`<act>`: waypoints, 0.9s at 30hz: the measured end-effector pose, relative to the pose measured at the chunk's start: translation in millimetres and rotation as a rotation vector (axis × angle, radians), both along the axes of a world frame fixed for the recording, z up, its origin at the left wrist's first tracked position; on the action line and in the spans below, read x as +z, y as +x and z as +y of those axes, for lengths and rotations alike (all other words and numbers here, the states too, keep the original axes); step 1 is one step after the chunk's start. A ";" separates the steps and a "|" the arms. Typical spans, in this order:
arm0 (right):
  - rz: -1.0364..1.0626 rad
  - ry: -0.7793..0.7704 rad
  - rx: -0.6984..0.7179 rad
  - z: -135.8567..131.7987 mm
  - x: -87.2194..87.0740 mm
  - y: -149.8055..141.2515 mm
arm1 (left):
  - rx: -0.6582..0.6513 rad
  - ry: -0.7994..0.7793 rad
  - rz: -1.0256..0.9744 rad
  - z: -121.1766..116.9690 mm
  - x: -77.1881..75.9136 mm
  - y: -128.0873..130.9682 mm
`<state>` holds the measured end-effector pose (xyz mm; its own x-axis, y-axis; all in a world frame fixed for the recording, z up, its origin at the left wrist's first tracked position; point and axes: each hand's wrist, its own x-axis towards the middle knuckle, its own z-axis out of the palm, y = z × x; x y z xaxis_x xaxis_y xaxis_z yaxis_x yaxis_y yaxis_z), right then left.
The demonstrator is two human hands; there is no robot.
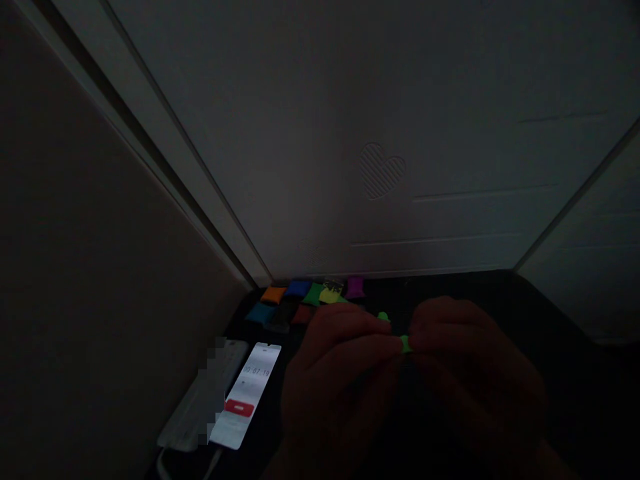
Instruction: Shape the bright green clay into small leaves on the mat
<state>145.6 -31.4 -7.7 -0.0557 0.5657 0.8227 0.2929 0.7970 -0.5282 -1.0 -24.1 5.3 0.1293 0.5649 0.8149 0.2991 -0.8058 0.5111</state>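
In dim light, my left hand (340, 367) and my right hand (475, 373) meet in front of me, fingertips almost touching. Both are closed in a pinch on one small bright green piece of soft modelling clay (405, 344), which shows in the narrow gap between them. A second bit of green clay (383, 317) peeks out just behind my left fingertips; whether it is held or lies on the surface I cannot tell. Most of the clay is hidden by my fingers.
Several coloured packets lie at the back, among them an orange packet (274, 295), a blue packet (299, 288) and a purple packet (355, 287). A lit phone (250, 393) and a pale flat device (200, 400) with a cable lie left. A pale panel (300, 133) rises behind.
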 end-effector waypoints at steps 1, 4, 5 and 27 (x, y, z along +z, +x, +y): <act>0.004 -0.004 0.001 -0.3 -0.2 -0.5 | -0.003 -0.009 -0.002 -0.1 -0.4 -0.2; 0.056 -0.023 -0.012 -1.2 -1.8 -2.7 | -0.013 -0.059 0.002 -0.4 -1.2 -1.2; 0.077 -0.023 -0.018 -1.4 -2.4 -3.4 | -0.020 -0.084 0.006 -0.3 -1.1 -1.6; -0.054 0.179 -0.105 -1.7 -1.2 -1.0 | -0.021 -0.084 -0.014 -1.0 0.3 -0.1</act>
<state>144.6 -33.1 -9.0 -0.0512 0.4156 0.9081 0.4032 0.8405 -0.3619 -1.1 -25.1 5.7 0.1309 0.6289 0.7664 0.2752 -0.7657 0.5814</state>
